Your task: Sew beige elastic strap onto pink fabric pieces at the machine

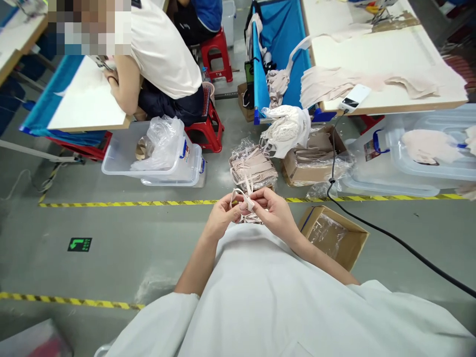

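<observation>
In front of my body, my left hand (222, 214) and my right hand (273, 210) meet with their fingertips close together. Both are closed on a thin pale pink fabric strap (248, 200). Part of it loops up above the left fingers, and a length runs up toward the pile beyond. Just past my hands, a bundle of beige fabric pieces with straps (253, 166) lies on the floor in clear plastic. More strap pieces show below my fingers, partly hidden by my shirt.
A white lace bundle (286, 130) hangs by the blue cloth bin (284, 29). Cardboard boxes (312, 171) (357, 243) stand to the right. A black cable (390, 234) crosses there. Clear plastic tubs (148, 171) sit left, near a seated person (163, 49) on a red stool (210, 129).
</observation>
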`<state>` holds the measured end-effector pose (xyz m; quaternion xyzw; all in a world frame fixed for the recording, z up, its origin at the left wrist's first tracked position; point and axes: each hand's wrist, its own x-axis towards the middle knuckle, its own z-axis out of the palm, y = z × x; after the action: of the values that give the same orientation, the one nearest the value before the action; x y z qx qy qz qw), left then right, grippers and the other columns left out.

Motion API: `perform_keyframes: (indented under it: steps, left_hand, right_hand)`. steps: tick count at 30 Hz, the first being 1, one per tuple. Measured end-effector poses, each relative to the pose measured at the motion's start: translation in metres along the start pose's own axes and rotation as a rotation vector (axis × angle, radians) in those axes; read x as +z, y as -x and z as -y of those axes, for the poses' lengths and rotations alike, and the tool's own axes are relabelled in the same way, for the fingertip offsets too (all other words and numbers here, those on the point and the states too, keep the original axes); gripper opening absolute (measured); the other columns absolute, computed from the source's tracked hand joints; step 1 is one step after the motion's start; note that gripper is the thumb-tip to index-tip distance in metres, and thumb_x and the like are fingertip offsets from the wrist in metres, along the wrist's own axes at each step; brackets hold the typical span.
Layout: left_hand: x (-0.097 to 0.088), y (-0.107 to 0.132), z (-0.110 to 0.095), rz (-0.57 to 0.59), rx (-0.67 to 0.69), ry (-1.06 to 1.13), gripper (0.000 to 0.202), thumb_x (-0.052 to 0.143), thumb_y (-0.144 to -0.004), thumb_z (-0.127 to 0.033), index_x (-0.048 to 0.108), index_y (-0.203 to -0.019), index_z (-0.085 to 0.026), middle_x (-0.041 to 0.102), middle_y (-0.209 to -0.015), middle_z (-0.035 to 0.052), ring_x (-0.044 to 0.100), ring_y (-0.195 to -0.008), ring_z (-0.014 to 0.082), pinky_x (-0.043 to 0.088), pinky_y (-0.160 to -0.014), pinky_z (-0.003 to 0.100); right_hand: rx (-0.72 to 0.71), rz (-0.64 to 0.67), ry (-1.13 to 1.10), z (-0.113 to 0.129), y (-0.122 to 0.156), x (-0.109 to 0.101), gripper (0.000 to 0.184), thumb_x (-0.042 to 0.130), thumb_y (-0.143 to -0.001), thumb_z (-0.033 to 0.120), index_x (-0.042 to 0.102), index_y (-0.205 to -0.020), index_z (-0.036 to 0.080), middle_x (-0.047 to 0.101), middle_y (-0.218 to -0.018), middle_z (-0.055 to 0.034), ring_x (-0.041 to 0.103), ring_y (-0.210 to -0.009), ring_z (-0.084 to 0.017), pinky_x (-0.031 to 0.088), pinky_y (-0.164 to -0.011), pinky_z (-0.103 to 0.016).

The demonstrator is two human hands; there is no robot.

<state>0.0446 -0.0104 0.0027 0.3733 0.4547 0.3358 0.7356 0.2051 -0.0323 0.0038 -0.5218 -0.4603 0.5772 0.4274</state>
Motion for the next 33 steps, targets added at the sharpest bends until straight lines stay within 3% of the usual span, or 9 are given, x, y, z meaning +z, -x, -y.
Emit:
perform_keyframes:
  steps: [5,7,10,13,16,21,25,31,33]
  left_hand:
    - [0.003,0.001,-0.004,-0.038,0.098,-0.07,0.042,0.087,-0.062,-0.041,0.066,-0.09,-0.018,0.062,-0.082,-0.0003,0.052,-0.06,0.0079,0.036,-0.048,0.02]
    - [0.004,0.0,-0.001,-0.061,0.115,-0.052,0.041,0.086,-0.063,-0.042,0.065,-0.088,-0.018,0.059,-0.07,-0.0027,0.05,-0.056,0.0074,0.036,-0.047,0.02]
    - [0.007,-0.001,0.004,-0.189,0.135,0.037,0.041,0.083,-0.066,-0.048,0.056,-0.074,-0.018,0.041,-0.046,-0.0099,0.035,-0.04,0.0041,0.03,-0.041,0.019]
    - [0.009,-0.004,0.004,-0.271,0.117,0.094,0.046,0.084,-0.063,-0.05,0.051,-0.073,-0.02,0.035,-0.042,-0.0124,0.03,-0.035,0.0035,0.025,-0.037,0.018]
    - [0.007,-0.006,-0.001,-0.305,0.14,0.1,0.046,0.083,-0.064,-0.05,0.053,-0.08,-0.02,0.04,-0.044,-0.012,0.03,-0.034,0.0034,0.025,-0.036,0.018]
    - [0.006,-0.011,-0.006,-0.349,0.16,0.102,0.045,0.079,-0.067,-0.053,0.053,-0.082,-0.019,0.064,-0.061,-0.0037,0.03,-0.035,0.0021,0.028,-0.036,0.02]
    - [0.007,-0.011,-0.007,-0.286,0.109,0.098,0.045,0.08,-0.065,-0.051,0.057,-0.084,-0.018,0.068,-0.072,0.0004,0.033,-0.039,0.0023,0.027,-0.037,0.02]
    - [0.006,-0.009,-0.006,-0.214,0.005,0.063,0.044,0.085,-0.059,-0.047,0.058,-0.073,-0.016,0.032,-0.043,-0.0117,0.02,-0.038,0.0013,0.013,-0.039,0.019]
    - [0.005,-0.009,-0.006,-0.209,0.007,0.055,0.042,0.084,-0.061,-0.047,0.058,-0.073,-0.016,0.031,-0.044,-0.0114,0.02,-0.039,0.0016,0.013,-0.04,0.019]
  right_hand:
    - [0.012,-0.021,-0.024,-0.001,-0.002,0.003,0.027,0.066,-0.086,0.047,0.056,-0.088,0.022,0.074,-0.076,-0.004,0.073,-0.068,-0.022,0.059,-0.06,-0.032]
    - [0.007,-0.017,-0.035,-0.002,-0.002,0.004,0.026,0.065,-0.087,0.046,0.055,-0.088,0.022,0.074,-0.076,-0.0037,0.073,-0.069,-0.022,0.059,-0.061,-0.032]
    - [0.005,0.045,-0.096,-0.003,-0.002,0.004,0.024,0.063,-0.089,0.044,0.053,-0.093,0.022,0.074,-0.082,-0.0048,0.074,-0.075,-0.022,0.06,-0.068,-0.034]
    - [-0.045,0.066,-0.012,-0.004,0.0,0.0,0.023,0.064,-0.088,0.04,0.056,-0.098,0.021,0.072,-0.094,-0.0069,0.072,-0.087,-0.022,0.059,-0.075,-0.034]
    - [-0.097,0.091,0.106,-0.006,0.001,-0.006,0.017,0.061,-0.087,0.034,0.062,-0.097,0.02,0.072,-0.095,-0.0062,0.07,-0.087,-0.021,0.056,-0.075,-0.032]
    - [-0.128,0.08,0.168,-0.009,0.001,-0.008,0.012,0.056,-0.088,0.029,0.066,-0.088,0.021,0.073,-0.085,-0.0042,0.068,-0.081,-0.02,0.053,-0.071,-0.03]
    - [-0.13,0.02,0.149,-0.007,0.0,-0.006,0.011,0.058,-0.087,0.029,0.066,-0.087,0.021,0.073,-0.083,-0.0033,0.068,-0.077,-0.019,0.052,-0.067,-0.029]
    - [-0.144,-0.02,0.168,-0.006,-0.003,-0.004,0.011,0.058,-0.087,0.028,0.065,-0.084,0.021,0.072,-0.08,-0.0029,0.067,-0.075,-0.018,0.053,-0.065,-0.027]
    - [-0.153,-0.024,0.173,-0.006,-0.004,-0.003,0.011,0.058,-0.087,0.028,0.066,-0.084,0.02,0.072,-0.082,-0.0032,0.067,-0.075,-0.018,0.053,-0.065,-0.027]
